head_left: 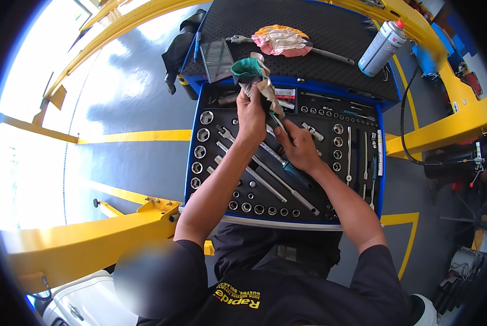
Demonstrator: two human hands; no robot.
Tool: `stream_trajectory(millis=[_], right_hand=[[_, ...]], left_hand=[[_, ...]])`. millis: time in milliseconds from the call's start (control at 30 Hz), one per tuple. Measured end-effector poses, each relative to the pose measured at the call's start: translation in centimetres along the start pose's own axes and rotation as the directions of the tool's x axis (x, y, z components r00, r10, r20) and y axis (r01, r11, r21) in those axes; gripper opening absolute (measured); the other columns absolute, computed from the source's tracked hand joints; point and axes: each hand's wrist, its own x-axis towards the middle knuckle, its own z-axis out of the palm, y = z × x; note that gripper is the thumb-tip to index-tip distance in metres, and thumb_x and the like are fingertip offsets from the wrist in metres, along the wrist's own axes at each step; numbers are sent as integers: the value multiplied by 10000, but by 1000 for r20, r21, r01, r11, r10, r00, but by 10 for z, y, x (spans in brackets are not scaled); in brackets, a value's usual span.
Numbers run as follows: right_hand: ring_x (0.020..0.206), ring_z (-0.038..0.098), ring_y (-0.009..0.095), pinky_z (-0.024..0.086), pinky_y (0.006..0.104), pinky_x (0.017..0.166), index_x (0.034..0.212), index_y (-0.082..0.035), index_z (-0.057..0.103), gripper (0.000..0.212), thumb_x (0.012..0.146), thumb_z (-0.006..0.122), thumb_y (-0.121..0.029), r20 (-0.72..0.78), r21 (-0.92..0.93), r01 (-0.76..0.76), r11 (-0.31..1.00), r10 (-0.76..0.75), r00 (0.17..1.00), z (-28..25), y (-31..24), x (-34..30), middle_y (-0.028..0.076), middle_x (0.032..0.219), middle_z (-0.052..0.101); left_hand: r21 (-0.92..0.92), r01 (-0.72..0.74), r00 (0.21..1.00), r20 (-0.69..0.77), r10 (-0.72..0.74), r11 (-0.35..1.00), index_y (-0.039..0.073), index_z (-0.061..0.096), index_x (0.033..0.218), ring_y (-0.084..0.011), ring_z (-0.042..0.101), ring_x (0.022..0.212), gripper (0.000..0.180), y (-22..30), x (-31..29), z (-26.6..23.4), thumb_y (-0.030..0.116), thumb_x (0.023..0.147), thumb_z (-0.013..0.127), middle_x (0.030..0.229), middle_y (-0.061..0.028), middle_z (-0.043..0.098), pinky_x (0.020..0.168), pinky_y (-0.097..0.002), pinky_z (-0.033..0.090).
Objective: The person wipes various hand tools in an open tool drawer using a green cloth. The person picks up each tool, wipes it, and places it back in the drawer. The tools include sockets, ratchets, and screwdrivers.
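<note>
Above the open tool drawer (191,163), my left hand (251,117) grips a crumpled green and white rag (248,67). Close beside it, my right hand (299,144) is closed on a thin metal tool (277,124). The rag and my fingers cover much of that tool, so its kind does not show. Below my hands, black foam holds long steel bars (265,182) and a blue-handled tool (296,175). Large sockets (203,135) line the drawer's left side, and smaller sockets (259,209) run along its near edge.
On the black ribbed top (319,27) lie a pink and orange rag (281,41) over a long metal tool (333,56), a flat dark panel (216,60) and a spray can (382,49). Yellow lift arms stand at left (91,239) and right (450,130). A black hose (403,117) hangs at right.
</note>
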Motion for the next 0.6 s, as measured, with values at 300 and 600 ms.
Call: stream_trajectory(millis=[300, 600], right_hand=[[540, 668, 198, 532, 344, 540, 893, 15, 626, 444, 1099, 577, -375, -14, 99, -23, 995, 25, 1000, -6, -8, 1, 117, 641, 619], [551, 527, 165, 414, 365, 546, 905, 28, 624, 377, 1095, 571, -293, -173, 51, 30, 998, -20, 985, -2, 10, -2, 104, 628, 569]], left_hand=[[-349, 137, 989, 97, -110, 927, -37, 545, 1419, -344, 612, 1275, 654, 39, 6, 8, 452, 1074, 281, 1386, -205, 647, 1107, -467, 474], [38, -26, 963, 268, 15, 999, 102, 440, 1514, -206, 628, 1241, 457, 2, -25, 30, 76, 1073, 556, 1374, -96, 608, 1013, -370, 565]])
